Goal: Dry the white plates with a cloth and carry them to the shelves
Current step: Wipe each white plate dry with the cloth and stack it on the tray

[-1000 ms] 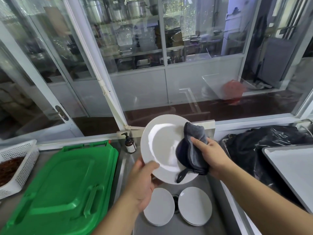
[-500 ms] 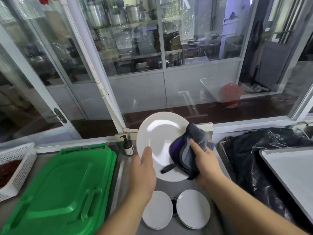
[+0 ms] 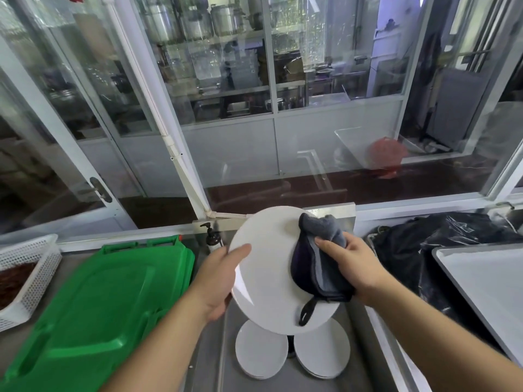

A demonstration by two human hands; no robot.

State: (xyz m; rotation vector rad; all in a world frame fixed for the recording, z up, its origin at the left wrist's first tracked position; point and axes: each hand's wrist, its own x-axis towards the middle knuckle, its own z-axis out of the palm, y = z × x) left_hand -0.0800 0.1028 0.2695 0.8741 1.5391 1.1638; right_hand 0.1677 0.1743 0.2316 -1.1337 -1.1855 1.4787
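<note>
Right hand (image 3: 351, 264) is gripping the grey cloth (image 3: 319, 258), pressing it on the white plate (image 3: 268, 267) at its 3 o'clock edge. Left hand (image 3: 218, 275) is pinching the rim at 9 o'clock, thumb on the face. Plate is hanging above the sink (image 3: 212, 349); two more plate stacks (image 3: 261, 355) are lying below at 6 o'clock. Best wiping in circles, turning the rim, gripping firmly since wet.

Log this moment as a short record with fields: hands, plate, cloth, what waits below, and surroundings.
left hand: grips the held plate's left rim
right hand: presses the grey cloth onto the plate
held plate: white, tilted, above the sink
waiting: two stacks of white plates in the sink
surroundings: green lid on the left; pump bottle behind; black bag on the right
</note>
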